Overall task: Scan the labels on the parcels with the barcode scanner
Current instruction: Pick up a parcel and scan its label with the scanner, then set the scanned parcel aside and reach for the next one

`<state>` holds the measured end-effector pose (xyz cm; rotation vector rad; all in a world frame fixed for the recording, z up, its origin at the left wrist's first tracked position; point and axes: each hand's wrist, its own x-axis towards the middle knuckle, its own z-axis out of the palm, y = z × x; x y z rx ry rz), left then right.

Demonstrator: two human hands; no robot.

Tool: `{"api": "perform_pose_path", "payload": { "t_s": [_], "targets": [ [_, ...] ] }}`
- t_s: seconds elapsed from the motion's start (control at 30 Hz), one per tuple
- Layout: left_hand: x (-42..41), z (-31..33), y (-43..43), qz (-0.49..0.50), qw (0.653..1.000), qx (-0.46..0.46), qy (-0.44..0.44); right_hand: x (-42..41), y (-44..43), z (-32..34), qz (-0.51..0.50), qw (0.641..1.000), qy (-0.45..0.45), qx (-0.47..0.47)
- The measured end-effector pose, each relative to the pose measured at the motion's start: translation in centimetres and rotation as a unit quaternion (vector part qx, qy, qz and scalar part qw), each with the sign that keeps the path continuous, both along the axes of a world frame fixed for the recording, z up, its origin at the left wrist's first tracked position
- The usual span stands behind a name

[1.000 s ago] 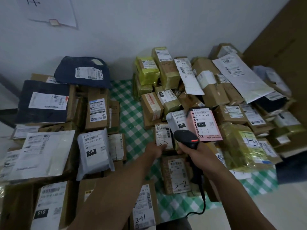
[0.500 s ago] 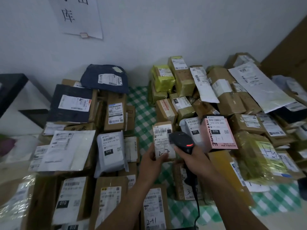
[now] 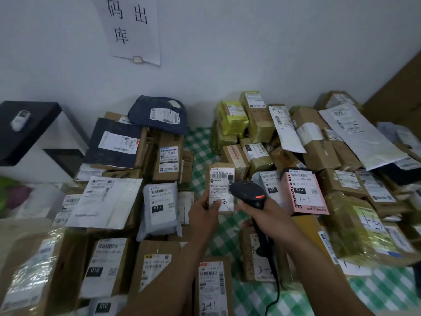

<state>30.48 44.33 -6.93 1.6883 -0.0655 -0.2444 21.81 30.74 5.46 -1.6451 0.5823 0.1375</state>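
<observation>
A small brown parcel (image 3: 220,176) with a white label is held up above the green checked cloth (image 3: 198,144), my left hand (image 3: 203,214) gripping its lower edge. My right hand (image 3: 271,213) grips the handle of the black barcode scanner (image 3: 248,193), whose head sits right beside the parcel's label. The scanner's red light shows, and its cable hangs down between my arms. A pink box (image 3: 303,192) marked 070 lies just right of the scanner.
Parcels lie heaped in two piles: the left pile has a white bag (image 3: 160,206) marked 010 and a dark blue bag (image 3: 159,114), the right pile has yellow-wrapped boxes (image 3: 234,117). A paper sign (image 3: 132,28) hangs on the wall. A black shelf (image 3: 25,126) stands far left.
My left hand lifted the small parcel off the pile and tilted its label up toward the scanner. The scanner head came close beside the label. My view swung up and to the left.
</observation>
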Motion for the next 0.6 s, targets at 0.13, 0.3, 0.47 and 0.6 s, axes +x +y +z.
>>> {"api": "perform_pose_path", "payload": {
  "t_s": [0.13,0.3,0.47,0.6],
  "targets": [
    [0.6,-0.7,-0.4,0.041,0.999,0.025,0.022,0.4,0.3,1.0,0.018,0.999,0.020,0.034],
    [0.8,-1.0,-0.5,0.057,0.996,0.047,0.049,0.8,0.6,1.3,0.006,0.997,0.031,0.064],
    [0.7,-0.5,-0.3,0.069,0.996,0.039,0.046,0.8,0.8,1.6,0.012,0.997,0.038,0.066],
    [0.8,-0.8,-0.2,0.068,0.996,0.037,0.042,1.0,1.0,1.7,0.013,0.997,0.043,0.066]
  ]
}}
